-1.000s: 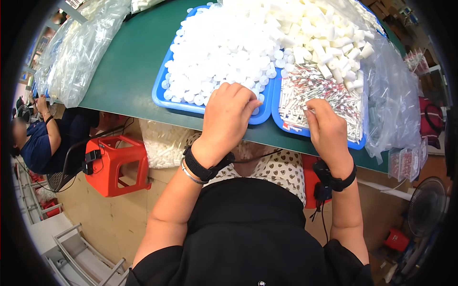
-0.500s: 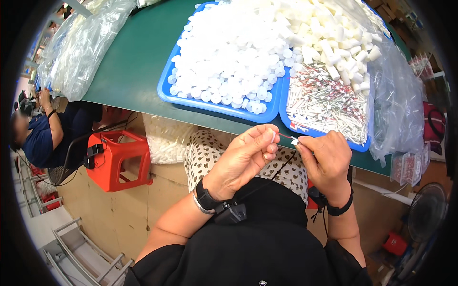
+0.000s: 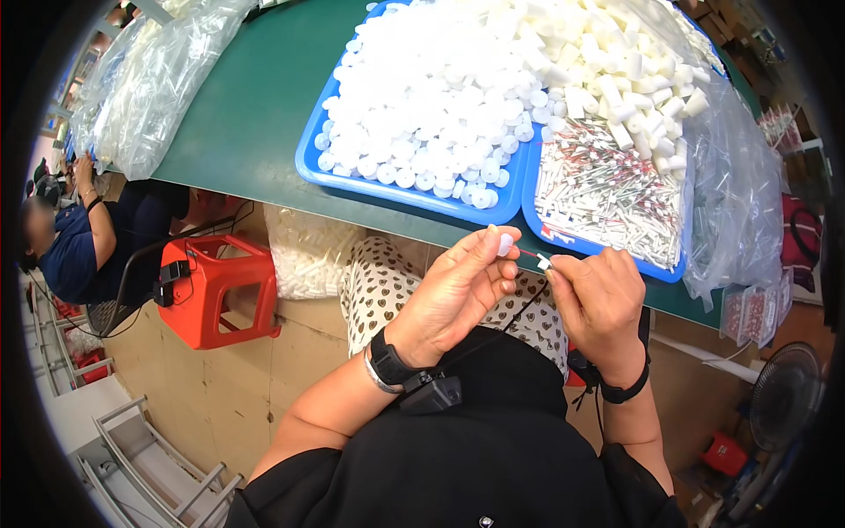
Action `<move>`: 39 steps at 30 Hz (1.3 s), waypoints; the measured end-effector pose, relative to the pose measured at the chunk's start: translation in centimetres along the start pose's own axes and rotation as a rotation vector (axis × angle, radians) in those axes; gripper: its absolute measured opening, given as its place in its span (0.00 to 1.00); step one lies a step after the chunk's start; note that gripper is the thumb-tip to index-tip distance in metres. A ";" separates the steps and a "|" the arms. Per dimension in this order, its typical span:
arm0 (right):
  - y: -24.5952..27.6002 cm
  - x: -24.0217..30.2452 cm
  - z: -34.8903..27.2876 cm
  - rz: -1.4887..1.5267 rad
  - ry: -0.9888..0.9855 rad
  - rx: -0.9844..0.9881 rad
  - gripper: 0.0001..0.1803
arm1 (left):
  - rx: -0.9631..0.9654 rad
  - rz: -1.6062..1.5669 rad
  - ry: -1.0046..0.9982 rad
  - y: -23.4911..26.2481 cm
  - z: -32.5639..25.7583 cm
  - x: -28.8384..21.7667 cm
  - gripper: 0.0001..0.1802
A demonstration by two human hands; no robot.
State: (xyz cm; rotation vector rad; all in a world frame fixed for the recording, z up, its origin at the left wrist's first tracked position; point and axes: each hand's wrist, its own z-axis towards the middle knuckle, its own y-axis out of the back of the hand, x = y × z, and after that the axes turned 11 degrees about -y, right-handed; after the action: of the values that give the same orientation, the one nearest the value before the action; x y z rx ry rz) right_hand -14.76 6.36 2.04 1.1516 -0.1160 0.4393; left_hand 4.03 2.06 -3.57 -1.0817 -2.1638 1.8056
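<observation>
Over my lap, just off the table edge, my left hand (image 3: 466, 286) pinches a small white round plastic piece (image 3: 504, 245) between thumb and fingertips. A thin red wire (image 3: 528, 253) runs from that piece toward my right hand (image 3: 598, 295). The fingertips of my right hand are closed on a small white connector (image 3: 544, 262) at the wire's other end. Whether the wire passes through the round piece cannot be seen. Beyond my hands, a blue tray (image 3: 414, 204) holds many such white round pieces. To its right, another blue tray (image 3: 607, 253) holds white parts with red wires.
Cream cylindrical pieces (image 3: 634, 97) are heaped over the back of the right tray. Clear plastic bags (image 3: 726, 185) flank the trays on the green table (image 3: 238, 114). At left are a red stool (image 3: 220, 290) and a seated person (image 3: 84, 242); a fan (image 3: 786, 392) stands at lower right.
The white round piece now shows at my left fingertips, which have turned slightly. My right hand stays almost in place on the connector. The view has shifted a little.
</observation>
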 end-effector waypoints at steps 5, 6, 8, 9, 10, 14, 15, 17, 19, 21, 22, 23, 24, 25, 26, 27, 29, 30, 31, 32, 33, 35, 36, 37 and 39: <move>-0.2 0.4 0.1 0.032 0.009 0.022 0.10 | 0.012 0.136 -0.044 0.0 -0.1 0.7 0.14; -0.4 0.5 0.1 0.048 0.012 0.024 0.09 | 0.018 0.153 -0.040 0.0 -0.1 1.0 0.14; -0.8 0.6 -0.1 0.082 -0.014 0.037 0.08 | 0.033 0.131 -0.015 0.3 -0.1 1.5 0.15; -1.0 0.7 -0.2 0.101 -0.044 0.047 0.06 | 0.031 0.101 -0.002 0.4 -0.2 1.7 0.16; -1.2 0.9 -0.4 0.119 -0.074 0.058 0.05 | 0.028 0.071 0.010 0.4 -0.2 1.8 0.16; -2.3 1.7 -1.5 0.839 -0.707 0.247 0.05 | 0.066 0.054 0.004 0.3 -0.4 2.7 0.19; -2.2 1.7 -1.2 1.027 -0.830 0.301 0.07 | 0.066 0.072 -0.004 0.3 -0.5 2.8 0.20; -2.2 1.5 -1.1 1.227 -0.923 0.365 0.10 | 0.070 0.092 -0.005 0.3 -0.4 2.8 0.20; -2.8 1.5 -1.4 1.102 -0.825 0.318 0.10 | 0.078 0.098 0.012 0.0 -0.3 2.3 0.20; -2.5 1.3 -1.3 0.974 -0.756 0.344 0.10 | 0.041 0.174 -0.033 0.3 -0.4 2.1 0.21; -1.8 1.1 -0.7 0.908 -0.739 0.391 0.09 | 0.022 0.213 -0.055 0.4 -0.4 1.9 0.21; -1.1 0.9 -0.1 0.838 -0.720 0.438 0.09 | 0.004 0.244 -0.093 0.5 -0.5 1.7 0.21; -0.4 0.3 0.5 0.721 -0.670 0.414 0.09 | -0.008 0.251 -0.115 0.2 -0.5 1.4 0.21; -0.6 -0.8 0.9 0.488 -0.534 0.258 0.07 | -0.022 0.259 -0.137 -0.3 -0.5 1.1 0.20; -0.8 -2.0 1.2 0.256 -0.396 0.101 0.06 | -0.034 0.268 -0.158 -0.7 -0.4 0.8 0.20; -0.7 -3.0 1.8 0.056 -0.311 0.043 0.05 | -0.014 0.280 -0.151 -0.7 -0.4 0.6 0.20; -1.2 -4.6 2.5 -0.191 -0.195 -0.049 0.04 | -0.015 0.297 -0.151 -0.9 -0.4 0.7 0.20; -1.3 -5.1 2.7 -0.247 -0.167 -0.003 0.04 | -0.016 0.307 -0.150 -1.0 -0.4 0.9 0.21; -1.3 -5.6 2.9 -0.303 -0.137 0.043 0.04 | -0.019 0.310 -0.155 -1.1 -0.4 0.9 0.21; -1.4 -5.8 3.0 -0.355 -0.106 0.093 0.03 | -0.027 0.314 -0.162 -1.1 -0.4 0.8 0.21; -1.4 -5.8 3.1 -0.356 -0.082 0.092 0.03 | -0.034 0.317 -0.169 -1.1 -0.4 0.9 0.21; -1.3 -5.7 3.4 -0.360 -0.032 0.089 0.03 | -0.054 0.305 -0.161 -1.1 -0.3 1.0 0.21; -1.3 -5.8 3.5 -0.343 -0.022 0.079 0.03 | -0.062 0.299 -0.158 -1.0 -0.2 1.0 0.21; -1.3 -6.0 3.5 -0.327 -0.013 0.070 0.03 | -0.066 0.297 -0.159 -1.0 -0.2 1.0 0.21; -1.0 -5.6 3.5 -0.198 -0.036 0.041 0.04 | -0.074 0.288 -0.161 -0.9 -0.2 1.0 0.21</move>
State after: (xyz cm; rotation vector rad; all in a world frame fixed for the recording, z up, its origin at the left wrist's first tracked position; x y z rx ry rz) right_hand -18.95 1.33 0.86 1.1992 -0.0237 0.2460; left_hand 2.97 2.78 -3.08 -1.3711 -2.2804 2.0072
